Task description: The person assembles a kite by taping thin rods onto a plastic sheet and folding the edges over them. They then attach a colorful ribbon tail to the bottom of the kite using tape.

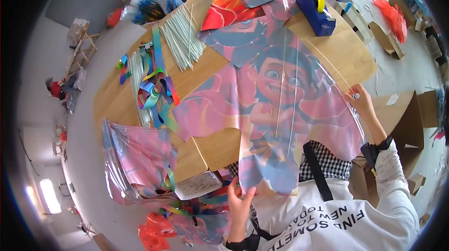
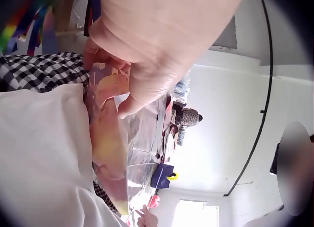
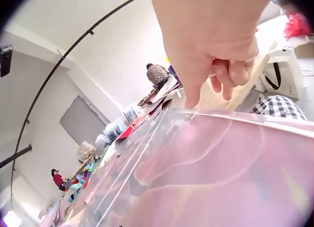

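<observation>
A kite (image 1: 276,96) of thin printed film with a cartoon character spreads over the table and toward the person's lap. Thin white rods (image 1: 293,106) run along its middle. The left hand (image 1: 239,206) pinches the kite's bottom panel at its left edge between thumb and fingers; in the left wrist view the film (image 2: 110,134) hangs from that grip. At the kite's right edge, the right hand (image 1: 362,103) pinches a slender white rod (image 1: 327,60) that bows away from the film. Its fingertips (image 3: 192,100) are right at the edge in the right wrist view.
A blue tape dispenser (image 1: 315,14) stands at the far right of the wooden table (image 1: 358,59). Bundled white rods (image 1: 182,38) and rainbow ribbons (image 1: 156,89) lie left. Folded kites (image 1: 140,157) hang over the near left edge. A cardboard box (image 1: 397,124) stands right.
</observation>
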`<state>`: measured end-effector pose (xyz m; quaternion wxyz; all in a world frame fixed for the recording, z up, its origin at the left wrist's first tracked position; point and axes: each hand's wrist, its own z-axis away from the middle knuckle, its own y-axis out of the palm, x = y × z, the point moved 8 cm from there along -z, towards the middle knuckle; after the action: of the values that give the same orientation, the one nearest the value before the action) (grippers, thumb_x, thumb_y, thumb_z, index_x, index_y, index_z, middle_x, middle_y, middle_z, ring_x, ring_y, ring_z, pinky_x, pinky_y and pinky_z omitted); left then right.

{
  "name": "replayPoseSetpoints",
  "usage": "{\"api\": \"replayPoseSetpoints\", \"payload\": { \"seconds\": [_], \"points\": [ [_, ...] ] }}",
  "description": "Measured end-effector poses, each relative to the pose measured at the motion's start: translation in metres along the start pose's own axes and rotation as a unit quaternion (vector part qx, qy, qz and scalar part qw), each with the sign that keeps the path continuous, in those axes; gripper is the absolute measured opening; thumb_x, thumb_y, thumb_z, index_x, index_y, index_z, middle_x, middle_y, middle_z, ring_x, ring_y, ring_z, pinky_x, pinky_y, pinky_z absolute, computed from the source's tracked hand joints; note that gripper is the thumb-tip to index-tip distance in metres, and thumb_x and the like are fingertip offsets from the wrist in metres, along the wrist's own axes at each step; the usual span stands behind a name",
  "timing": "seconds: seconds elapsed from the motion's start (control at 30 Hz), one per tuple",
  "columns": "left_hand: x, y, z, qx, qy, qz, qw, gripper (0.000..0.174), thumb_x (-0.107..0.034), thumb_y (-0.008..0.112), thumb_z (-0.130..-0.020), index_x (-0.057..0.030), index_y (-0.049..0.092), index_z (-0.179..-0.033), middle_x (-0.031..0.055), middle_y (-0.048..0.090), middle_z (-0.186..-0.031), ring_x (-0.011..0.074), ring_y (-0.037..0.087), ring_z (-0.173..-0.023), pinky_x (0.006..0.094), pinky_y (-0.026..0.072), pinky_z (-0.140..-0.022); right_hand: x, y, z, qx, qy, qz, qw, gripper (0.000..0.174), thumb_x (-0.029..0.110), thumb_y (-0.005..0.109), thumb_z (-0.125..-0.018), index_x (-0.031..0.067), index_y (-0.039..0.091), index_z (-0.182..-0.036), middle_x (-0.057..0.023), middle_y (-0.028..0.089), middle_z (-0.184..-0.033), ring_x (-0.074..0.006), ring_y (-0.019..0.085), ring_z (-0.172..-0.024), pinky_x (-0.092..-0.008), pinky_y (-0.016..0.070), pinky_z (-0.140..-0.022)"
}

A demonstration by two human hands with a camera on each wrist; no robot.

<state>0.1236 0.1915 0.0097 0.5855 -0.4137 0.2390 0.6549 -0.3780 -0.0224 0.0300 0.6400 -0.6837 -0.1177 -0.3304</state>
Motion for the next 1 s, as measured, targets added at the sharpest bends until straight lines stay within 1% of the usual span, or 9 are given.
{"api": "replayPoseSetpoints", "payload": {
  "seconds": [0.17, 0.3, 0.4, 0.5, 0.6, 0.67, 0.77, 0.9, 1.0],
  "points": [
    [-0.02, 0.0, -0.01, 0.021, 0.012, 0.092, 0.995, 0.056, -0.006, 0.074, -0.086, 0.0047, 0.047, -0.134, 0.0069, 0.068, -0.101, 0.0109, 0.064, -0.084, 0.0241, 0.0532, -0.072, -0.017, 0.016, 0.014, 0.059, 0.045, -0.098, 0.992, 0.03, 0.01, 0.077, -0.078, 0.0002, 0.057, -0.098, -0.0135, 0.068, -0.088, -0.0221, 0.065, -0.082, -0.0346, 0.0513, -0.073],
    [-0.065, -0.048, -0.02, -0.086, 0.144, 0.021, 0.986, 0.045, -0.005, 0.068, -0.091, 0.0028, 0.05, -0.131, 0.0072, 0.065, -0.102, 0.0098, 0.063, -0.083, 0.0233, 0.0534, -0.067, -0.012, -0.003, 0.056, 0.118, 0.086, -0.148, 0.978, 0.03, 0.004, 0.074, -0.077, 0.0005, 0.054, -0.099, -0.01, 0.067, -0.077, -0.0146, 0.059, -0.067, -0.0295, 0.0476, -0.061],
    [-0.071, -0.065, -0.031, -0.065, 0.094, 0.019, 0.993, 0.038, -0.005, 0.066, -0.092, 0.0032, 0.054, -0.127, 0.009, 0.066, -0.1, 0.0122, 0.064, -0.084, 0.0256, 0.0533, -0.073, -0.003, -0.023, 0.093, 0.196, 0.112, -0.125, 0.966, 0.031, 0.002, 0.073, -0.077, 0.0005, 0.053, -0.101, -0.0094, 0.067, -0.076, -0.0145, 0.06, -0.065, -0.0288, 0.0474, -0.06],
    [-0.056, -0.06, -0.045, 0.011, 0.092, -0.168, 0.981, 0.03, -0.006, 0.068, -0.091, 0.0038, 0.06, -0.118, 0.0091, 0.068, -0.096, 0.0124, 0.064, -0.083, 0.0289, 0.0531, -0.074, -0.01, -0.039, 0.12, 0.204, 0.106, -0.077, 0.97, 0.033, 0.0, 0.073, -0.077, 0.0013, 0.053, -0.103, -0.0098, 0.067, -0.076, -0.0145, 0.062, -0.067, -0.029, 0.0474, -0.06],
    [-0.054, -0.046, -0.045, 0.042, 0.091, -0.31, 0.945, 0.029, -0.008, 0.073, -0.083, 0.0024, 0.064, -0.109, 0.0141, 0.071, -0.093, 0.0248, 0.069, -0.081, 0.035, 0.0534, -0.074, -0.027, -0.051, 0.136, 0.223, 0.129, -0.062, 0.964, 0.032, -0.003, 0.071, -0.077, 0.0023, 0.052, -0.102, -0.0068, 0.065, -0.082, -0.0114, 0.062, -0.074, -0.0253, 0.0459, -0.059],
    [-0.05, -0.039, -0.045, 0.063, 0.084, -0.395, 0.913, 0.035, -0.004, 0.074, -0.081, -0.0006, 0.063, -0.114, 0.0126, 0.069, -0.097, 0.0209, 0.069, -0.084, 0.0308, 0.0519, -0.078, -0.03, -0.062, 0.14, 0.203, 0.121, -0.079, 0.969, 0.032, -0.001, 0.071, -0.078, 0.0017, 0.053, -0.104, -0.0069, 0.065, -0.089, -0.0116, 0.063, -0.075, -0.0252, 0.0468, -0.061],
    [-0.074, -0.035, -0.044, -0.022, 0.143, -0.441, 0.886, 0.037, -0.009, 0.074, -0.079, -0.0027, 0.062, -0.113, 0.0139, 0.065, -0.098, 0.0326, 0.065, -0.09, 0.0414, 0.0508, -0.079, -0.027, -0.091, 0.137, 0.183, 0.117, -0.07, 0.974, 0.024, -0.001, 0.066, -0.084, 0.0015, 0.058, -0.107, -0.0029, 0.061, -0.094, -0.0059, 0.056, -0.072, -0.0205, 0.0426, -0.062],
    [-0.138, -0.002, -0.036, -0.105, 0.307, -0.441, 0.837, 0.042, -0.008, 0.071, -0.082, -0.0042, 0.06, -0.122, 0.0143, 0.06, -0.114, 0.0342, 0.058, -0.107, 0.0447, 0.0476, -0.09, -0.013, -0.164, 0.118, 0.129, 0.081, -0.041, 0.988, 0.016, 0.005, 0.062, -0.092, 0.0027, 0.064, -0.108, 0.0012, 0.055, -0.094, -0.0052, 0.048, -0.071, -0.0188, 0.0373, -0.066],
    [-0.176, 0.047, -0.043, -0.004, 0.395, -0.378, 0.838, 0.041, -0.004, 0.068, -0.084, -0.0049, 0.06, -0.125, 0.014, 0.059, -0.124, 0.0321, 0.058, -0.115, 0.0416, 0.0464, -0.098, 0.038, -0.241, 0.107, 0.028, -0.083, 0.069, 0.994, 0.017, 0.014, 0.063, -0.095, 0.0026, 0.065, -0.107, -0.0008, 0.057, -0.094, -0.0106, 0.052, -0.083, -0.0247, 0.04, -0.077]
  ]
}}
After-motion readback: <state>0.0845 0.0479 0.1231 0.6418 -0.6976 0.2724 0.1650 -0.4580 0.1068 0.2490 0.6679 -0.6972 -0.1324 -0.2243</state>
